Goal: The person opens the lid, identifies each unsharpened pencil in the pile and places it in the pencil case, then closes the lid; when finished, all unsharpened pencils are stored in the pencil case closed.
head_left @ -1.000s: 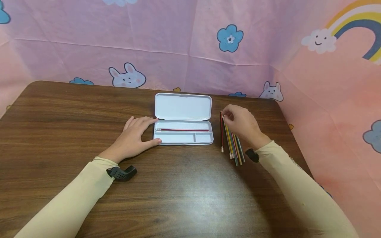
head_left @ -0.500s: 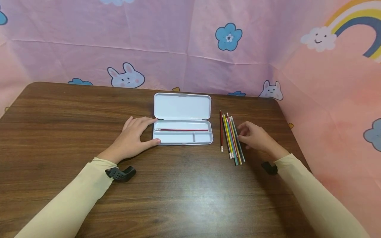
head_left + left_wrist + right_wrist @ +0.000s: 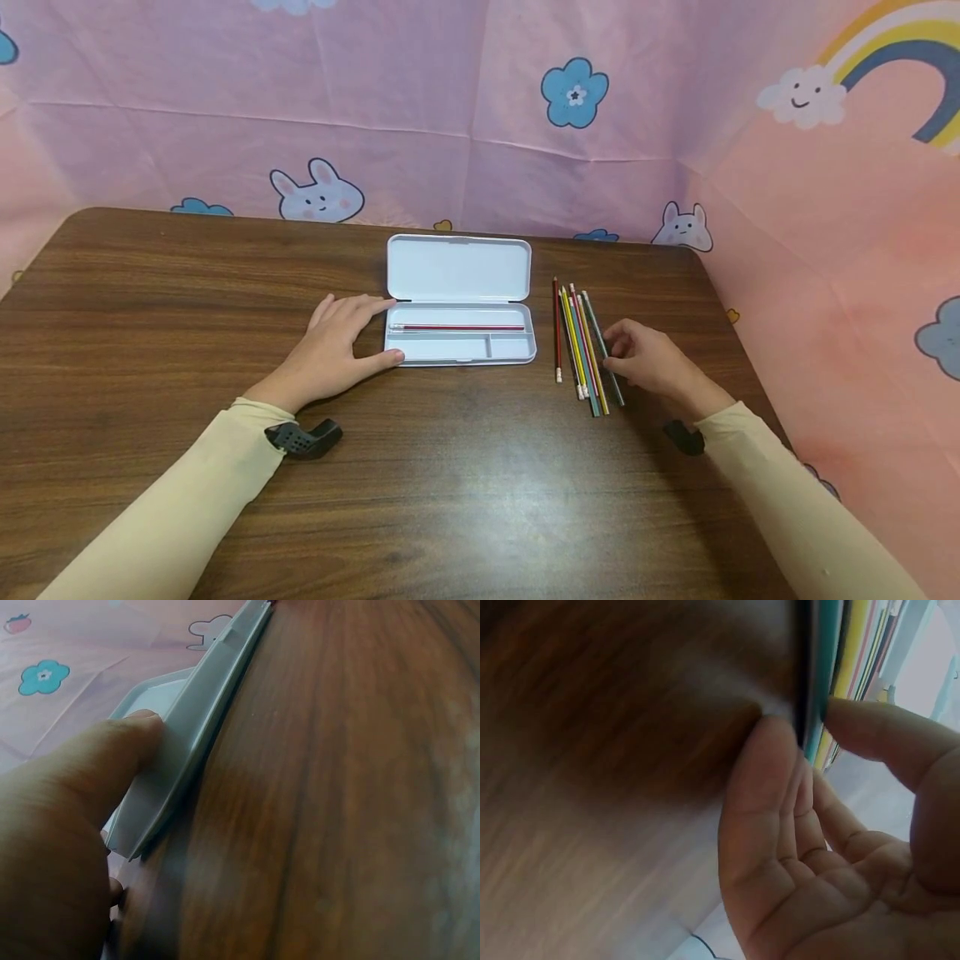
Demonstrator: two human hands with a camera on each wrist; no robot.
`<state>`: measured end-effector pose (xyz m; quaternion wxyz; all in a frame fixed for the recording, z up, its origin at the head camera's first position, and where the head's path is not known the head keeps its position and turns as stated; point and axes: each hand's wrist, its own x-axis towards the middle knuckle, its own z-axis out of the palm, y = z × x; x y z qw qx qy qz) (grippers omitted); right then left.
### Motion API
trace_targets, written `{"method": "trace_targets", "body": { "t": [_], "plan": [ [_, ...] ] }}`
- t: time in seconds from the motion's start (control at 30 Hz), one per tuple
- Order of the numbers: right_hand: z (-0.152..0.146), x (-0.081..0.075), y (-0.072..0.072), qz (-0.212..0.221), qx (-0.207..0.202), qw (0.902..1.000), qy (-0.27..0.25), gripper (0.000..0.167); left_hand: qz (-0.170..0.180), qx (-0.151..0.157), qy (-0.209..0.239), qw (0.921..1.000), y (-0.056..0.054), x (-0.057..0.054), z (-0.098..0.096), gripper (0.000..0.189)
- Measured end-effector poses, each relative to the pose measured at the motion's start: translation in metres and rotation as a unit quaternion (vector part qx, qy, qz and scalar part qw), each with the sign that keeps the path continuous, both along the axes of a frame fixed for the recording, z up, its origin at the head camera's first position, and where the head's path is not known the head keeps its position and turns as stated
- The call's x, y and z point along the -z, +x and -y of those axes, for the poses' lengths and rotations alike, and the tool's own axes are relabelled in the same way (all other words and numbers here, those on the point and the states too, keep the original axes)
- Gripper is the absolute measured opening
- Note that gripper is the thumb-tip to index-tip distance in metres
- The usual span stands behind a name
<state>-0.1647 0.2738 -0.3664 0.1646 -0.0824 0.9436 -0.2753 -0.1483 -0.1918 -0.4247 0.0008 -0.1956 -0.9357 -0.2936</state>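
Note:
A white pencil case [image 3: 435, 347] lies with its lid [image 3: 459, 268] swung back, and a red pencil [image 3: 465, 327] rests in its rear compartment. My left hand [image 3: 330, 348] is spread at the case's left end, thumb at the front corner and fingertips at the back one. In the left wrist view, the thumb [image 3: 112, 757] presses against the case's side wall. To the right of the case, my right hand [image 3: 647, 358] pinches a dark green pencil [image 3: 595, 321] between thumb and fingers. That pencil slants slightly apart from the other pencils [image 3: 576, 342].
One dark red pencil [image 3: 557, 329] lies a little left of the bundle, nearest the case. The brown wooden table [image 3: 450, 475] ends at a patterned pink cloth [image 3: 420, 108] behind and to the right.
My right hand has moved from above the pencils' far ends to their right side and down. The dark green pencil's near end has shifted right. The left hand stays at the case.

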Motion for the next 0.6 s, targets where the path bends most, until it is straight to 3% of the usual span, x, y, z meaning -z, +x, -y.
{"method": "trace_targets", "body": {
  "t": [0.13,0.43,0.6],
  "plan": [
    [-0.004,-0.003,0.001,-0.023,0.002,0.9994,0.027,0.034,-0.002,0.000,-0.001,1.0000,-0.001,0.001,0.000,0.082],
    [-0.013,-0.008,0.009,-0.017,-0.004,0.9991,0.038,0.039,-0.001,-0.001,-0.003,1.0000,0.000,0.000,0.000,0.082],
    [-0.016,-0.008,0.009,-0.041,-0.005,0.9969,0.067,0.035,-0.001,0.000,-0.003,1.0000,0.000,-0.001,0.000,0.082]
  ]
}}
